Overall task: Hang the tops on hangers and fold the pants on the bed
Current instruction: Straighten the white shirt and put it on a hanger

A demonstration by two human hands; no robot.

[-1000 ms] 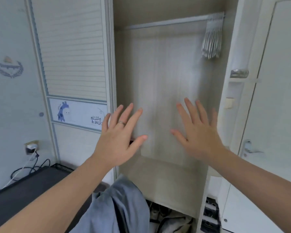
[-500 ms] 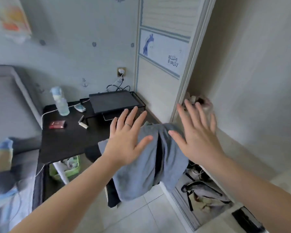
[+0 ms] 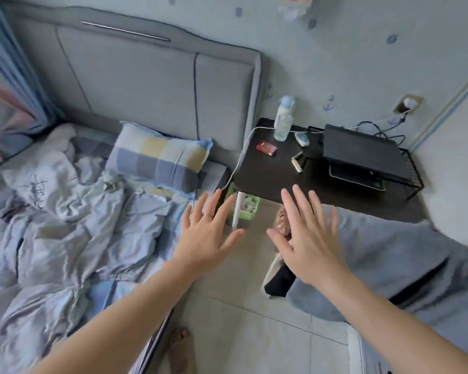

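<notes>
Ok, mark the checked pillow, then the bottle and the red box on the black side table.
pillow (image 3: pixel 157 157), head view, middle of its checked cover.
bottle (image 3: pixel 282 126), head view, its clear body.
red box (image 3: pixel 266 149), head view, its top face.

Black side table (image 3: pixel 260 174) centre right carries a clear bottle (image 3: pixel 283 122), a red box (image 3: pixel 266 149) and a black stand (image 3: pixel 362 155); green basket (image 3: pixel 247 209) beneath; checked pillow (image 3: pixel 157 157) centre left.
</notes>
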